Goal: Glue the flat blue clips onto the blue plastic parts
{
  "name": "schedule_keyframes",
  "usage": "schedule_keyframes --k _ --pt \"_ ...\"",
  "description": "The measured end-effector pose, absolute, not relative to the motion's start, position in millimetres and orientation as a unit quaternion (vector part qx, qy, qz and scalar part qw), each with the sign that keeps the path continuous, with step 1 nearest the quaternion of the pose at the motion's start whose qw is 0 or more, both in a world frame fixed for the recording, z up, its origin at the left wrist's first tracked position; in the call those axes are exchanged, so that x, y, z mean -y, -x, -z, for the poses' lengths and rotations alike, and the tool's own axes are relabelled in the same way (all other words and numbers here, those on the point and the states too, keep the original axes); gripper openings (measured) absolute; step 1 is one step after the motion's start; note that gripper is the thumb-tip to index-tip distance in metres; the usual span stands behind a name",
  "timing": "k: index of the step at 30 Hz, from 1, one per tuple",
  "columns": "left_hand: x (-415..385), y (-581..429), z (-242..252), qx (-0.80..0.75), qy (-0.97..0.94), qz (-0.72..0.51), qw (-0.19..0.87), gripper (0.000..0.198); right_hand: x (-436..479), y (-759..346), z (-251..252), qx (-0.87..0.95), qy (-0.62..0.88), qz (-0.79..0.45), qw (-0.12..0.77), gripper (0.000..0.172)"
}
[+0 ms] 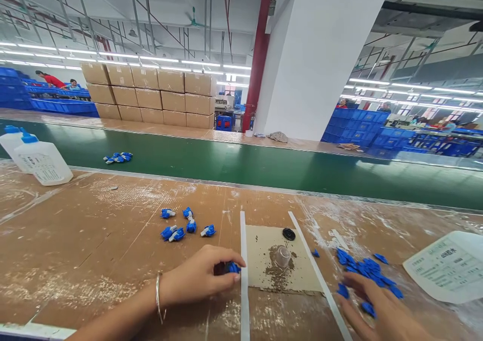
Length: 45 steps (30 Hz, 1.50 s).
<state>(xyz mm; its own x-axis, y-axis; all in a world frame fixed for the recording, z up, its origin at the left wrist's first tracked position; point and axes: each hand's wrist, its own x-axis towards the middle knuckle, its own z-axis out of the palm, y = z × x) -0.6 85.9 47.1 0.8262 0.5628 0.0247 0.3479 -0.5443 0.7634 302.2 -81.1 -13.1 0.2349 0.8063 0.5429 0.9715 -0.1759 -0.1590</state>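
Observation:
My left hand [206, 275], with a bracelet at its wrist, is closed on a small blue plastic part [233, 267], mostly hidden by the fingers. At the right, my right hand [381, 306] pinches a flat blue piece [342, 290] between thumb and fingertip, beside a loose pile of similar blue pieces [368, 269]. Between the hands, a small clear cup [282, 256] stands on a tan board [260, 275] amid dark specks. Near the board's far edge is a black round cap [289, 234]. Several blue-and-white assembled parts [176, 234] lie beyond my left hand.
White tape strips [244, 301] flank the board. A white bottle [449, 265] lies at the right; more bottles with blue caps [43, 162] are at the far left. A green conveyor belt [226, 160] crosses behind the table, carrying a cluster of blue-and-white parts [117, 157].

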Motion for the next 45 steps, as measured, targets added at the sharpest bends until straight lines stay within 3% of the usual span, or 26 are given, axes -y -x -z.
schedule_keyframes --k 2,6,13,17,21,26,29,37,42,45 --pt "-88.0 -1.4 -44.9 -0.270 -0.821 -0.140 0.483 0.018 58.6 -282.5 3.4 0.635 0.703 0.158 0.277 0.027" --pt "-94.4 -3.1 -38.4 -0.284 -0.706 -0.138 0.634 0.030 18.3 -261.5 -3.4 0.695 0.649 0.090 0.296 0.025" --pt "-95.8 -7.5 -30.4 -0.283 -0.643 -0.191 0.686 0.036 5.8 -259.4 -0.3 0.682 0.660 -0.008 0.314 0.020" --pt "-92.3 -9.4 -31.5 -0.306 -0.580 -0.230 0.719 0.032 14.3 -233.6 -8.5 0.555 0.647 -0.202 0.483 0.028" --pt "-88.3 -7.2 -35.1 -0.281 -0.468 -0.219 0.809 0.033 17.4 -196.3 -8.6 0.329 0.519 -0.402 0.678 0.037" --pt "-85.5 -4.8 -36.6 -0.263 -0.439 -0.187 0.838 0.043 13.4 -163.0 -7.5 0.208 0.412 -0.492 0.738 0.042" --pt "-83.7 -5.8 -36.4 -0.244 -0.452 -0.184 0.838 0.051 11.0 -149.0 -7.9 0.212 0.409 -0.485 0.743 0.043" --pt "-82.1 -9.8 -30.2 -0.210 -0.448 -0.218 0.841 0.048 9.7 -132.9 8.0 0.322 0.470 -0.396 0.720 0.035" --pt "-82.2 -12.0 -27.4 -0.211 -0.469 -0.232 0.826 0.048 8.0 -124.2 20.2 0.460 0.572 -0.165 0.659 0.022" --pt "-84.0 -12.6 -25.7 -0.224 -0.492 -0.221 0.812 0.044 5.7 -117.9 24.9 0.558 0.557 -0.037 0.615 0.030"
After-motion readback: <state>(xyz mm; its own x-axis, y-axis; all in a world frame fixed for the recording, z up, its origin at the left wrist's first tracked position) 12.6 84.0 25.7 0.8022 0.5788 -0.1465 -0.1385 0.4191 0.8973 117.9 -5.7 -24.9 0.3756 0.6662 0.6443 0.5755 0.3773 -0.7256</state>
